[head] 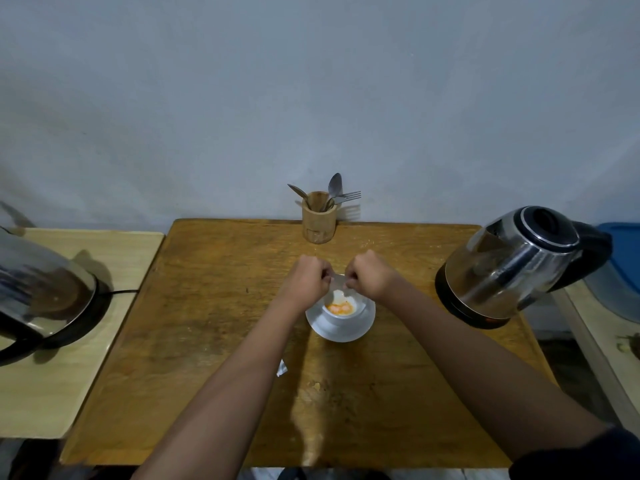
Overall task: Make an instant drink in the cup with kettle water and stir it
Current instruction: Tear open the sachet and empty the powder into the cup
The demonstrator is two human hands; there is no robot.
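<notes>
A white cup [356, 311] stands on a white saucer [341, 329] in the middle of the wooden table [214, 341]. Orange and white powder [340, 307] lies in the cup's bottom. My left hand [304, 280] and my right hand [370, 277] are just above the cup's far rim, both pinching a small pale sachet [338, 282] between them. A steel electric kettle [519, 265] stands on the table to the right. A wooden holder [318, 220] with spoons and a fork stands at the table's far edge.
A second steel kettle [41, 292] sits on a pale side table [104, 341] at the left, with a black cord. A torn white scrap [282, 368] lies on the table beside my left forearm. A blue container [623, 251] is at the far right.
</notes>
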